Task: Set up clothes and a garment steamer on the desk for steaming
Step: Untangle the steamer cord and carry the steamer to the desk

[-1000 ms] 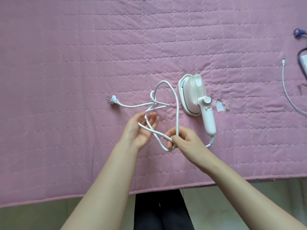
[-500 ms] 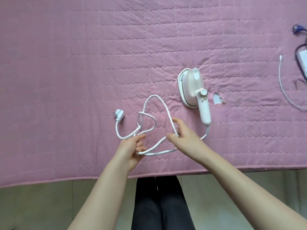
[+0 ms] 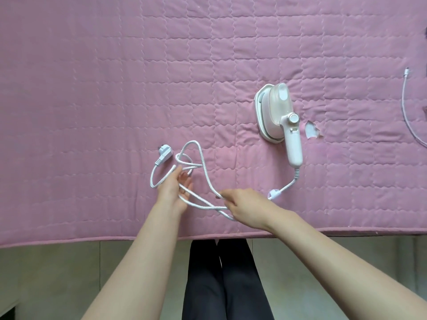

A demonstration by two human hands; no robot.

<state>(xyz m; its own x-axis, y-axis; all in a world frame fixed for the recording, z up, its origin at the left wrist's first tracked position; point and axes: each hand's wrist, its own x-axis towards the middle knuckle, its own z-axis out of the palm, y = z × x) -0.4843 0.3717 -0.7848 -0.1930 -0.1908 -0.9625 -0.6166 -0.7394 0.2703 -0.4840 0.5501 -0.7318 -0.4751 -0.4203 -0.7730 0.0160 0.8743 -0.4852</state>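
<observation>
A white and pale pink garment steamer [image 3: 278,116] lies on its side on the pink quilted cover [image 3: 115,77] of the desk, handle toward me. Its white braided cord [image 3: 203,167] runs from the handle and loops in a tangle left of it, ending in a white plug [image 3: 164,154] that rests on the cover. My left hand [image 3: 173,192] has its fingers through the cord loops and holds them. My right hand [image 3: 247,207] pinches a strand of the same cord near the front edge. No clothes are in view.
A thin white charging cable [image 3: 407,107] lies at the far right. A small tear [image 3: 312,130] in the cover sits just right of the steamer. The desk's front edge [image 3: 138,237] runs below my hands, with my dark-trousered legs [image 3: 221,280] beneath.
The cord loops and plug have been drawn nearer the front edge. My left hand went from open under the cord to gripping the loops; my right hand shifted right along the strand.
</observation>
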